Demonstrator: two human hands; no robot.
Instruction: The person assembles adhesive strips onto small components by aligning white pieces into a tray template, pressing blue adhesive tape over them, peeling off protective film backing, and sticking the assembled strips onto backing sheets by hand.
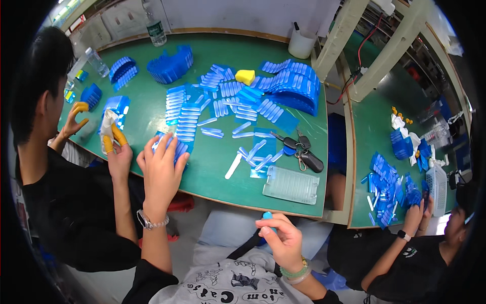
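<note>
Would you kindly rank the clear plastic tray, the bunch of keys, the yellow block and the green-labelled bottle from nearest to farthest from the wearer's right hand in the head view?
1. Clear plastic tray, just beyond the right hand.
2. Bunch of keys, behind the tray.
3. Yellow block, farther back, slightly left.
4. Green-labelled bottle, back left.

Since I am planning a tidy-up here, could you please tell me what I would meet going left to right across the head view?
Leftmost clear plastic bottle, camera wearer's left hand, flat white strip, camera wearer's right hand, blue curved stack, white perforated plastic basket.
</note>
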